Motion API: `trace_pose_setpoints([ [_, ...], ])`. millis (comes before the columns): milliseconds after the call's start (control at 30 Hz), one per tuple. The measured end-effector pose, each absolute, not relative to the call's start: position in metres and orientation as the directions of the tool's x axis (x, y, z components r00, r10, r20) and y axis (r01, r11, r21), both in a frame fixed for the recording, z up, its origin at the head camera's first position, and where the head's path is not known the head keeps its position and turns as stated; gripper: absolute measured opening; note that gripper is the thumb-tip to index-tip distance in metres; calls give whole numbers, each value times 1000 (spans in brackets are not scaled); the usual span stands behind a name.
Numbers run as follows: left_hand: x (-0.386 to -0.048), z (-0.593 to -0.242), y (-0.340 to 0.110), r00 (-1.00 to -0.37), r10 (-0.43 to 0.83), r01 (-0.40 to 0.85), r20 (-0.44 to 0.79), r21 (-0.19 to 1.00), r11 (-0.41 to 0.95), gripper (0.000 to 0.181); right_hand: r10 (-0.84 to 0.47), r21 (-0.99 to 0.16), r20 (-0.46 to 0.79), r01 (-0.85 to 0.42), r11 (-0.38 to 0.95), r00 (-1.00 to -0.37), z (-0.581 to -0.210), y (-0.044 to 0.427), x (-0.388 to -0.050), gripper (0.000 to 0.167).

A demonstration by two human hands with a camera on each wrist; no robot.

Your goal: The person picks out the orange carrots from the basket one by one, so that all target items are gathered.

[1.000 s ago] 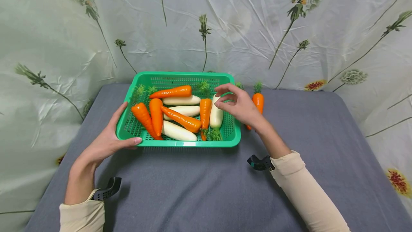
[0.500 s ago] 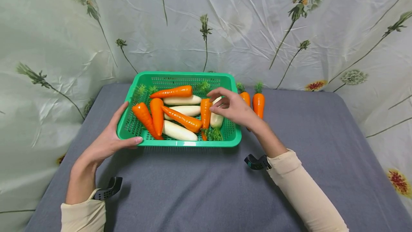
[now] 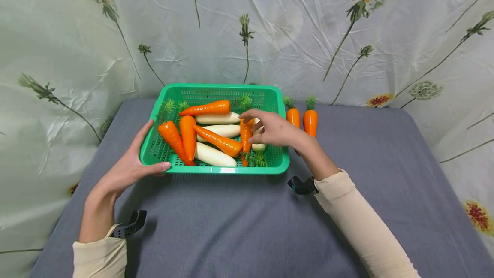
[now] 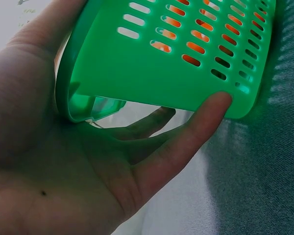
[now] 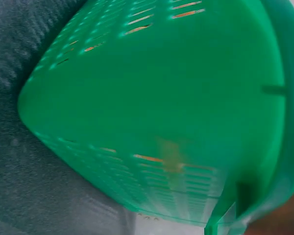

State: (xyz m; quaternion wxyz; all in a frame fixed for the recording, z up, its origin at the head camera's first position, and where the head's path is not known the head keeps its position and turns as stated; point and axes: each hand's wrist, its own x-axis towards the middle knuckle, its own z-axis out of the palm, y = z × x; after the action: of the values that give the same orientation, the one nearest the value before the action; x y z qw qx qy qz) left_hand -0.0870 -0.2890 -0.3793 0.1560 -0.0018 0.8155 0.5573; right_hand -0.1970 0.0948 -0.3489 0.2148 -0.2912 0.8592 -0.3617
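Observation:
A green plastic basket [image 3: 216, 170] holds several orange carrots [image 3: 218, 140] and several white radishes [image 3: 215, 155]. My left hand [image 3: 129, 168] grips its near left corner. The left wrist view shows the thumb side over the rim and the other fingers [image 4: 206, 122] under it against the outer wall. My right hand [image 3: 275, 128] is inside the basket's right part, fingers bent and spread above an upright-lying carrot [image 3: 245, 134]. Beside that carrot, a radish with green leaves [image 3: 259, 147] is partly hidden by the hand. In the right wrist view only the basket's outside [image 5: 152, 98] shows.
Two more carrots with leafy tops lie right of the basket, one nearer [image 3: 293, 117] and one farther [image 3: 310, 121]. A grey cloth [image 3: 216, 222] covers the table. Behind stands a pale curtain [image 3: 285, 33] with a dandelion print.
My right hand has moved left from above the radish and lowered to the carrot beside it. The two carrots outside have come into fuller view. My left hand stays on the basket.

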Motion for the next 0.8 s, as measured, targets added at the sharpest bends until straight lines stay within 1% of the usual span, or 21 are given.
trace_pose_setpoints([
  [167, -87, -379, -290, -952, 161, -176, -261, 895, 409, 117, -653, -694, -223, -352, 627, -724, -346, 90, -199, 72],
  [333, -87, -380, -291, -952, 165, -170, -258, 894, 415, 117, -643, -610, -255, -396, 687, -722, -346, 87, -199, 77],
  [667, -88, -380, -290, -955, 169, -161, -242, 907, 389, 117, -668, -615, -308, -394, 683, -677, -353, 77, -202, 78],
  [800, -87, -381, -289, -956, 165, -163, -243, 907, 388, 117, -690, -608, -309, -422, 672, -654, -358, 70, -205, 79],
])
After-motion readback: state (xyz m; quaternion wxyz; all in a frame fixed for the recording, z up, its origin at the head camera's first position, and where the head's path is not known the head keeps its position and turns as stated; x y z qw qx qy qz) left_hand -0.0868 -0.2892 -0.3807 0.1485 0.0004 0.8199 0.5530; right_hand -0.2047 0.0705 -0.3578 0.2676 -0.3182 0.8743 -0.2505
